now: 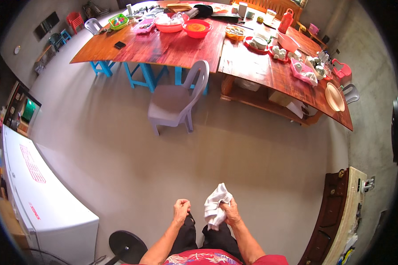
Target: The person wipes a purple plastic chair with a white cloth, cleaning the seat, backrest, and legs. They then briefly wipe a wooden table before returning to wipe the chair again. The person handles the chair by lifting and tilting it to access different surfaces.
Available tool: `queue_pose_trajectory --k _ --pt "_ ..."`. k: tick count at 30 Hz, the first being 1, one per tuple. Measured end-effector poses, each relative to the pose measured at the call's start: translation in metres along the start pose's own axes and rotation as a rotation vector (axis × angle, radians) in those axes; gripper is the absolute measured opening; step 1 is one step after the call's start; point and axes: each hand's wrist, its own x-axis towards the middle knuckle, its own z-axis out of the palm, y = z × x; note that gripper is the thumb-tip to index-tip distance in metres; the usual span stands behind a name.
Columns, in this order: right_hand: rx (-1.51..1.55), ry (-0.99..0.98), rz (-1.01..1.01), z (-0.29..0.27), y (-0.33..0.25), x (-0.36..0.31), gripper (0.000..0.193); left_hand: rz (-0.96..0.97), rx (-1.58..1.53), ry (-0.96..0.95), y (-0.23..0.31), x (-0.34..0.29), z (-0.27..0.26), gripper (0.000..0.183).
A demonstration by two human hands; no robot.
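My right hand (231, 212) grips a crumpled white cloth (216, 205) that stands up above the fingers and hangs down beside them, over my dark trousers. The cloth has some greyish folds or marks. To its left, apart from the cloth, my left hand (181, 210) is closed with its fingers curled in, and nothing shows in it. Both forearms reach forward from the lower edge, in front of my red patterned top.
A grey plastic chair (174, 104) stands ahead, beside wooden tables (177, 51) carrying bowls, baskets and cups. A white chest freezer (53, 198) is at left, near a round black base (127, 247). A dark wooden cabinet (329, 216) stands at right.
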Motion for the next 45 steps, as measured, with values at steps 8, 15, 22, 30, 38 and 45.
queue_pose_trajectory --k 8,15,22,30,38,45 --pt "-0.036 0.007 0.377 0.045 0.017 0.018 0.045 0.367 0.238 0.125 0.132 0.093 -0.026 0.021" --pt "-0.177 -0.066 0.423 0.016 -0.051 0.085 0.041 0.619 0.621 0.332 0.259 0.188 0.066 0.044" --pt "-0.095 0.12 0.408 -0.026 -0.115 0.14 0.043 0.824 1.071 0.572 0.36 0.31 0.128 0.067" --pt "-0.071 0.202 0.428 -0.048 -0.114 0.164 0.039 0.807 1.249 0.467 0.372 0.354 0.138 0.037" --pt "-0.071 0.148 0.351 -0.018 -0.11 0.193 0.032 0.896 1.204 0.465 0.351 0.327 0.111 0.036" --pt "-0.306 0.077 0.113 0.045 -0.106 0.223 0.037 0.934 1.201 0.267 0.333 0.262 0.078 0.042"
